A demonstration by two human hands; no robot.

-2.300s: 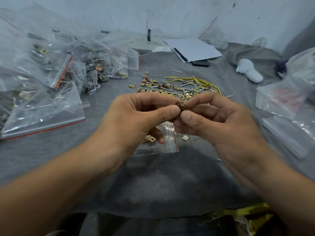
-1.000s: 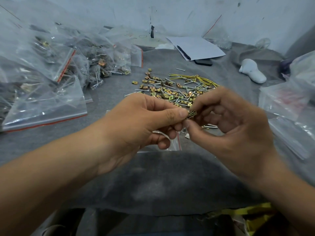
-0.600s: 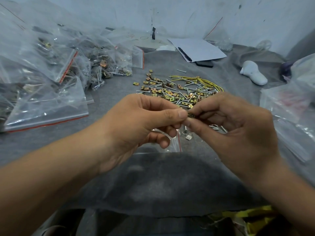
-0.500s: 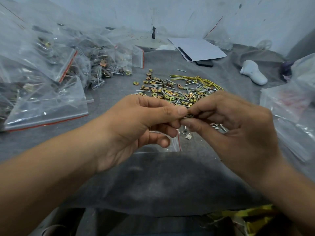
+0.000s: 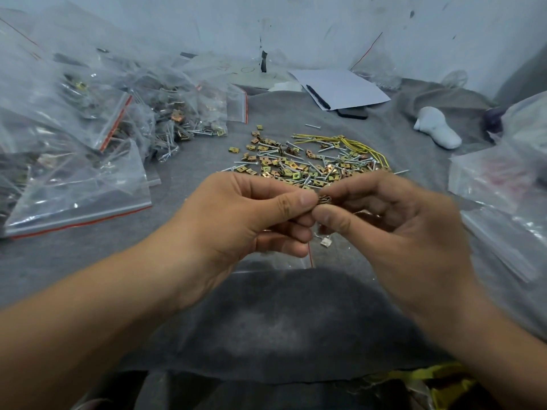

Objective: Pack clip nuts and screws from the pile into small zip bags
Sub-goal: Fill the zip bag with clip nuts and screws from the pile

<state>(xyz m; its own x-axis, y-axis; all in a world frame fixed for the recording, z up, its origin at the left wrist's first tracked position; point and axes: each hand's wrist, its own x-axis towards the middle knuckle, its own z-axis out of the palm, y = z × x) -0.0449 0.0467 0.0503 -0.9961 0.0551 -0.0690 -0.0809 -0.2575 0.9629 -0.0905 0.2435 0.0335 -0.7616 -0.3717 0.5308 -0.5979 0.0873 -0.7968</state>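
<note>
1. Right, head view, the only one: left hand [image 5: 251,214] and right hand [image 5: 393,214] are together at mid-frame, thumb and forefinger tips meeting over a small clip nut [image 5: 325,199]. Both pinch it, the remaining fingers curled under.
2. Pile [image 5: 307,164] of clip nuts and screws sits on the grey cloth [image 5: 266,321] just beyond the hands, with yellow wire [image 5: 364,146] along its far right edge.
3. Small zip bag [image 5: 284,260] with a red strip lies flat below the left hand, mostly hidden. One loose pale piece [image 5: 325,241] lies just right of it.
4. Filled bags [image 5: 88,137] are heaped far left, empty bags [image 5: 503,184] on the right. Paper with pen [image 5: 340,87] and a white object [image 5: 436,131] are at the far edge.
5. Handling, my read: the nut is light, stiff sheet metal, springy with sharp edges and likely slick plating. Best pinched on its flat faces. Screws are thin and roll, so take them mid-shank. The bag is limp film, and its mouth needs one hand holding it open.
6. Versus 2.3 s ago: the hands have stayed joined on the nut, the pinch drifting slightly right. The camera has tipped, so the pile shows nearer the fingers. The bag is more covered by the left hand now, and the loose nuts seen by it then are out of sight.
</note>
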